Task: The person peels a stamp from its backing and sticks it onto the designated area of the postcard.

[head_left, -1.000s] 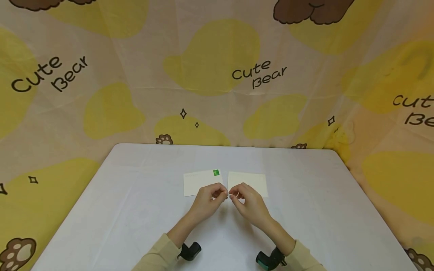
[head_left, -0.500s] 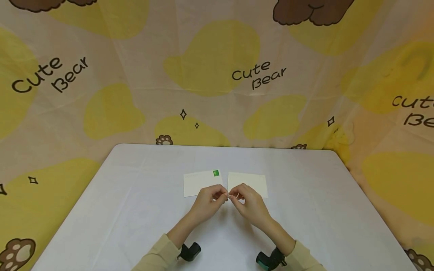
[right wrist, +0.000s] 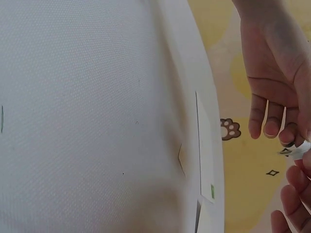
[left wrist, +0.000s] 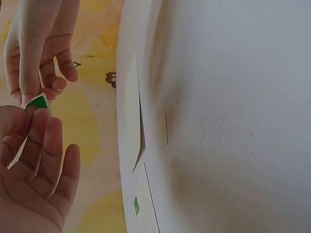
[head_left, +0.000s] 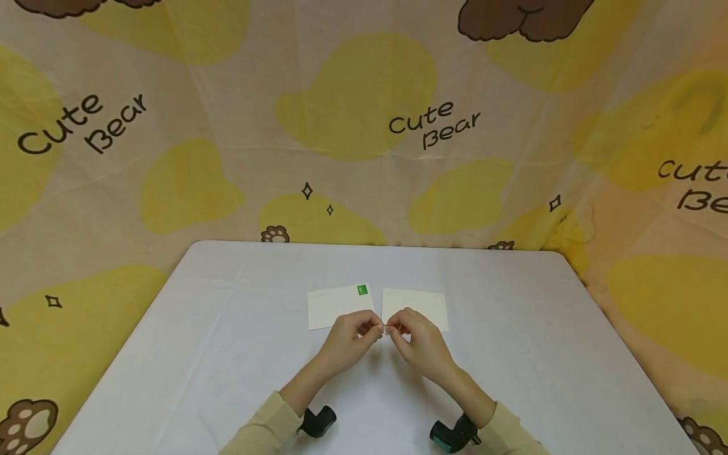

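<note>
Between both sets of fingertips is a small green stamp [left wrist: 40, 102] with a white edge; in the right wrist view its pale side [right wrist: 299, 151] shows, slightly bent. My left hand [head_left: 351, 335] pinches it from the left, and my right hand [head_left: 422, 344] pinches it from the right. Both hands are raised above the table. Behind the left hand lies a white paper rectangle [head_left: 332, 306], a postcard or envelope, with a green stamp [head_left: 362, 290] at its upper right corner. A plain cream paper rectangle [head_left: 423, 306] lies beside it, partly behind the right hand.
The white table [head_left: 227, 354] reaches to a patterned cloth backdrop [head_left: 352, 107]. A small flat pale piece [left wrist: 164, 131] lies on the table nearer than the papers; the hands hide it in the head view. Black cameras [head_left: 318, 422] sit at both wrists.
Both hands stay almost in the same place. Their fingertips have parted very slightly, and a bit more of the pale piece shows between them.
</note>
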### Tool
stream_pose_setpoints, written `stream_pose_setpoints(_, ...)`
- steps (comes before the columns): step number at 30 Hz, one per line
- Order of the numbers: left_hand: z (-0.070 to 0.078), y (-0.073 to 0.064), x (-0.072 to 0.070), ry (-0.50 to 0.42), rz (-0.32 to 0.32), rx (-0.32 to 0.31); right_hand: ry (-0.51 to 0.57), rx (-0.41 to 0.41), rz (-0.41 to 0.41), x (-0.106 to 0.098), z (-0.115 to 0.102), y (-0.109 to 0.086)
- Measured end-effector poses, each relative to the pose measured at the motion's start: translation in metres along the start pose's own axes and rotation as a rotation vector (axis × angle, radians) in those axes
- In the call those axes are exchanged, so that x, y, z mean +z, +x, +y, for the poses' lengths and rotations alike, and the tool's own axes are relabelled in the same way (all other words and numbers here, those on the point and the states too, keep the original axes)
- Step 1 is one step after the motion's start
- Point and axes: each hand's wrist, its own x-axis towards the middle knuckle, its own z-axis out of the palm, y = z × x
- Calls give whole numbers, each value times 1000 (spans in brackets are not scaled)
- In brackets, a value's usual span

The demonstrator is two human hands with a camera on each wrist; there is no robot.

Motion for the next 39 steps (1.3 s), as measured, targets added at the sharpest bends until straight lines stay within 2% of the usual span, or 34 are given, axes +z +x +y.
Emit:
stream_pose_setpoints(1, -1, 0, 0, 1, 0, 5, -1, 2, 0, 0, 0, 0)
stream_pose_setpoints(3, -11, 1, 2, 8, 4, 8, -7, 6, 2, 0, 1, 0)
stream_pose_setpoints(12, -15, -1, 0, 0, 29, 1, -33, 16, 19, -1, 4, -1)
stream_pose_setpoints(14, -11, -2, 0, 11, 36, -1, -33, 21, 21, -1, 4, -1)
stream_pose_setpoints(20, 15, -7, -11, 7, 31, 0, -39, 54, 15, -2, 5, -1)
stream_pose_setpoints(22, 18, -8, -13, 7, 32, 4, -40, 67, 13, -2, 5, -1)
stream_pose_setpoints(29, -14, -4, -4, 19, 44, 4, -41, 92, 18, -2, 8, -2)
stream_pose_setpoints(34, -21, -5, -5, -1, 39, 12, -42, 88, 35, -4, 11, -3)
stream_pose_setpoints(39, -22, -5, -7, 15, 35, 9, -37, 144, 19, -5, 14, -4)
